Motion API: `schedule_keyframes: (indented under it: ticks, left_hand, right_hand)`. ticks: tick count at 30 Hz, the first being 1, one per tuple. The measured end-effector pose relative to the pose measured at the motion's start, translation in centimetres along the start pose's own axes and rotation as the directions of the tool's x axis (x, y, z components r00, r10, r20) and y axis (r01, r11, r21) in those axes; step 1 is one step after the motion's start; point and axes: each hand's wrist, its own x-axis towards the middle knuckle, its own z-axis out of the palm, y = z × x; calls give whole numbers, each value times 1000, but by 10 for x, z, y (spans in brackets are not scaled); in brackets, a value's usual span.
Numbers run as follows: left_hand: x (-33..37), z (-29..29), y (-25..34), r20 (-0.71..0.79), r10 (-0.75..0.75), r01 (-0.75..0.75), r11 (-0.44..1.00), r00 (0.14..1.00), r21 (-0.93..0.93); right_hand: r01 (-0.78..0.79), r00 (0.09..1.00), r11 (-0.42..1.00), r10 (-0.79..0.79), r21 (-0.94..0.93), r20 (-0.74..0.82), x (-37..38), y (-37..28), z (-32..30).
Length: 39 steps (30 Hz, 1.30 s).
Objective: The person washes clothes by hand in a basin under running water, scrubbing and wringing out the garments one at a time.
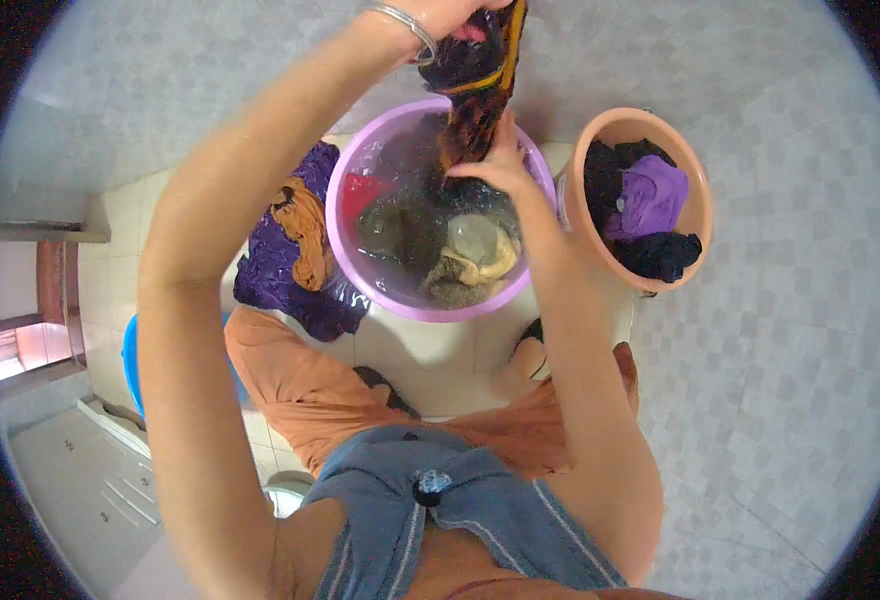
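A wet, dark patterned garment (479,105) with yellow-orange trim hangs stretched above a purple tub (400,303). High at the top edge, my left hand (442,14) grips its upper end, though the frame cuts off part of that hand. Lower down, just over the tub's far right side, my right hand (503,168) closes round the garment's lower part, thumb to the left and fingers up along the right. In the tub's dark water lie soaked clothes, among them a red cloth (362,192) and a cream-yellow cloth (495,262).
Right of the tub stands a peach bucket (698,185) holding dark clothes and a purple cloth (655,198). Wet purple clothing (290,295) and an orange-brown cloth (308,235) lie on the tiles to the left. A blue container (131,365) is partly hidden behind my left arm.
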Motion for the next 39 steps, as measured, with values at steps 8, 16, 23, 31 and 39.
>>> schedule_keyframes:
  ticks: [8, 16, 23, 31, 39]
  left_hand:
    - [-44, -39, 86, -313, 227, -216, 974, 922, 68]
    - [-65, -85, 79, -407, 356, -335, 934, 841, 125]
    - [-45, -110, 78, -429, 76, -95, 995, 900, -24]
    - [-46, -11, 96, -148, 130, -174, 925, 980, -337]
    - [-36, -82, 0, -269, 114, -183, 952, 956, -246]
  right_hand:
    - [-230, 973, 973, 230, -9, 18, 12, -36, 37]
    - [-59, 994, 911, 91, 408, -61, 65, 21, 18]
    - [72, 939, 992, -102, 103, 329, 30, -79, -22]
    - [318, 945, 668, -169, 673, -279, 32, -62, 19]
    - [-107, 796, 854, 381, 509, -471, 107, 94, -93]
